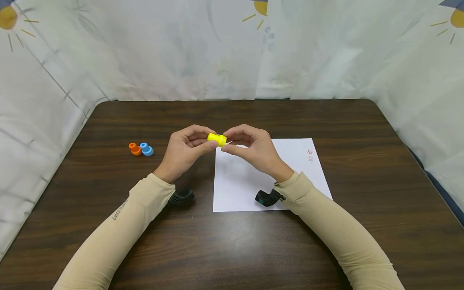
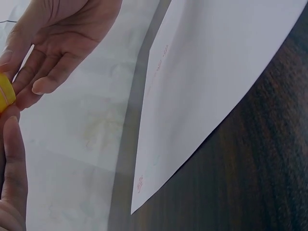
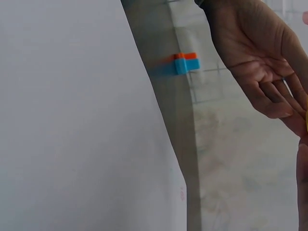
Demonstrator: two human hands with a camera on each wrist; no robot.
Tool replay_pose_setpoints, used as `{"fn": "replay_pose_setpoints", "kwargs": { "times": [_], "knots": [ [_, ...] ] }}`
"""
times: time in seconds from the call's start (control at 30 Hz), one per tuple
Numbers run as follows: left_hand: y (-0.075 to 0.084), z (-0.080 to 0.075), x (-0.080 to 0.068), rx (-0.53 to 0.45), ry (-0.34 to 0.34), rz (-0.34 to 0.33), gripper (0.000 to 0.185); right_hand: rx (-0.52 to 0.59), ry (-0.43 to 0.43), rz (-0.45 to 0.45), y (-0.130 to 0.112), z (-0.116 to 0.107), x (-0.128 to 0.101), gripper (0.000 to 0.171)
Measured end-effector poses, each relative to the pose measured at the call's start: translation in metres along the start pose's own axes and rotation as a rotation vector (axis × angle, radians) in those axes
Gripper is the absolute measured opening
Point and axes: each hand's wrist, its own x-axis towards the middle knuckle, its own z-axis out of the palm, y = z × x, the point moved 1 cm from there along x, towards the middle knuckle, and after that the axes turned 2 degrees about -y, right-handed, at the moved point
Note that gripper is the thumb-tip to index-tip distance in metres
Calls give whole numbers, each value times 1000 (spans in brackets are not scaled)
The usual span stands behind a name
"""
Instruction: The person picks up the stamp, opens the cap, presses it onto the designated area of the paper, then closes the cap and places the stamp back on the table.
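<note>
Above the far-left corner of the paper, both hands meet at a small yellow stamp [image 1: 216, 139] that lies tilted between them. My left hand [image 1: 188, 147] pinches its body from the left with thumb and fingers. The right hand [image 1: 255, 148] holds the other end, its thumb and fingertips at the wider rim. Only an edge of the yellow stamp [image 2: 6, 92] shows in the left wrist view. Under the right hand lies a white sheet of paper [image 1: 239, 189] with small red flower-like prints [image 1: 309, 155] near its far-right corner.
An orange stamp [image 1: 135, 149] and a blue stamp [image 1: 146, 149] stand side by side on the dark wooden table [image 1: 232, 249], left of the left hand. White sheeting [image 1: 163, 52] surrounds the table's back and sides. Dark wrist devices [image 1: 267, 198] hang under both sleeves.
</note>
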Motion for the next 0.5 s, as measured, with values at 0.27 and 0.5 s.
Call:
{"fn": "replay_pose_setpoints", "kwargs": {
  "times": [0.27, 0.5],
  "knots": [
    [0, 1, 0, -5, -2, 4, 31, -15, 20, -12, 1, 0, 0, 29],
    [0, 2, 0, -13, -1, 12, 31, -19, 29, -24, 2, 1, 0, 28]
  ]
}}
